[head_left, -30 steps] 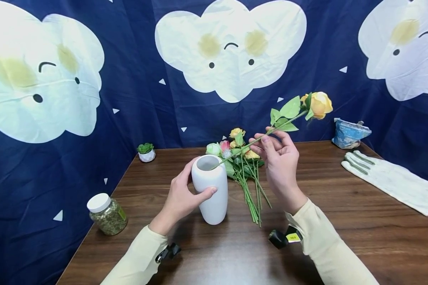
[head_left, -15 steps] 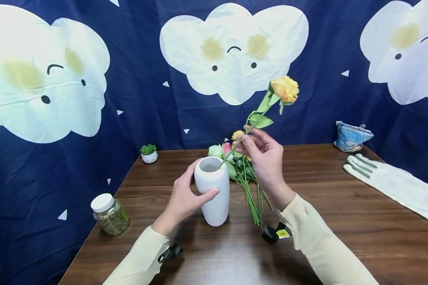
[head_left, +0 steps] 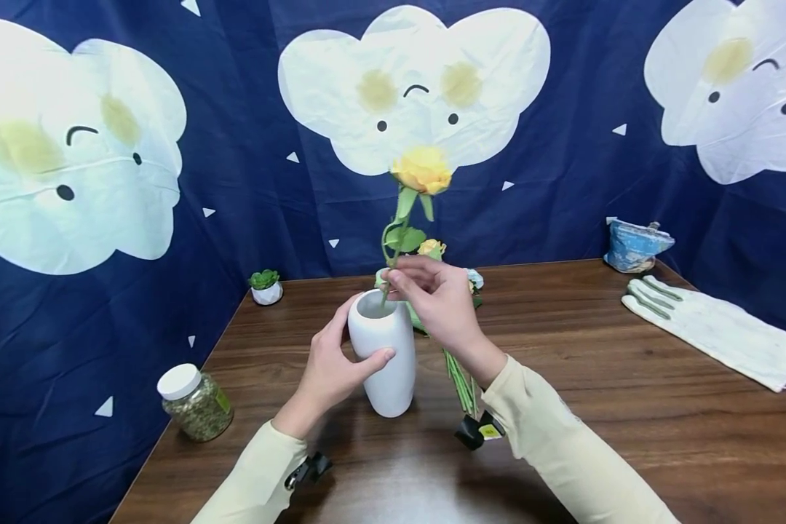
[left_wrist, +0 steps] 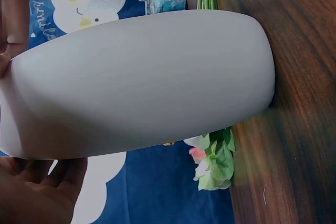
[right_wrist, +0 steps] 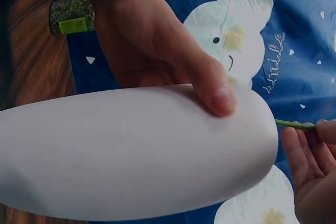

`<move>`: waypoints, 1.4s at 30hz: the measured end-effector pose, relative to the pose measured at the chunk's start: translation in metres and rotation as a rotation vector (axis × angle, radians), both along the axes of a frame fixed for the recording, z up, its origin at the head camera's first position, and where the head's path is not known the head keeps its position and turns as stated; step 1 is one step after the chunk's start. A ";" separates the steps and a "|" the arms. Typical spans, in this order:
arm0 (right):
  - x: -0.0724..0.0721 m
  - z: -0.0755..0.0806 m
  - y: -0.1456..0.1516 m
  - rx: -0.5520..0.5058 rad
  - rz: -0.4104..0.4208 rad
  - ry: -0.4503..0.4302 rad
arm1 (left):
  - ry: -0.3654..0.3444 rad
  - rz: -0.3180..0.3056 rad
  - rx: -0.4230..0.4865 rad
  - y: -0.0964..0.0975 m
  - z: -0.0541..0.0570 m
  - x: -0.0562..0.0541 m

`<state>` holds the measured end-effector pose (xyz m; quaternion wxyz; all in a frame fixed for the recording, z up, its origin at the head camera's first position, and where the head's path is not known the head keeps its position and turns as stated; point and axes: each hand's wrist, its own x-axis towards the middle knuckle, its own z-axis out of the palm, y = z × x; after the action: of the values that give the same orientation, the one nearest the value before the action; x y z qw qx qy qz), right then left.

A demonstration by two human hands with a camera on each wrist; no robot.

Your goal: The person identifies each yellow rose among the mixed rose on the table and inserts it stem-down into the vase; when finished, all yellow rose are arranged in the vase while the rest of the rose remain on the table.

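A white ceramic vase (head_left: 385, 349) stands upright on the wooden table (head_left: 629, 407). My left hand (head_left: 332, 367) grips its side, the thumb across the front (right_wrist: 218, 95). My right hand (head_left: 432, 298) pinches the green stem (right_wrist: 294, 125) of a yellow rose (head_left: 423, 171) just above the vase mouth; the stem stands nearly upright with its lower end inside the vase. Behind the vase lies a bunch of flowers (head_left: 455, 364) with green stems on the table. The left wrist view is filled by the vase wall (left_wrist: 142, 82).
A jar with a white lid (head_left: 193, 402) stands near the table's left front edge. A small potted plant (head_left: 266, 287) is at the back left. A white glove (head_left: 717, 331) and a blue crumpled packet (head_left: 635, 244) lie at the right. A dark blue cloud-print cloth hangs behind.
My right hand has swung the yellow rose from a low slant at the right to nearly upright and lowered its stem into the vase. The left hand has kept its hold on the vase.
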<state>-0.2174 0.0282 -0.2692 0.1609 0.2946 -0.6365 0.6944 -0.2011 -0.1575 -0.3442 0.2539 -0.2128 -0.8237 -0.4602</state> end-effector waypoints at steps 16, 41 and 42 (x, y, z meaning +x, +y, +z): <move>0.003 0.000 -0.014 0.337 -0.095 0.176 | -0.007 0.008 -0.032 -0.002 -0.002 0.001; -0.041 -0.006 0.109 -0.087 -0.097 -0.138 | -0.013 0.008 -0.023 0.000 -0.001 -0.001; -0.043 -0.007 0.110 -0.086 -0.098 -0.142 | -0.016 0.008 -0.024 0.000 -0.001 -0.001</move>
<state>-0.2603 0.1384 -0.2760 0.1617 0.2060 -0.6296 0.7315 -0.2023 -0.1573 -0.3451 0.2466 -0.2091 -0.8320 -0.4508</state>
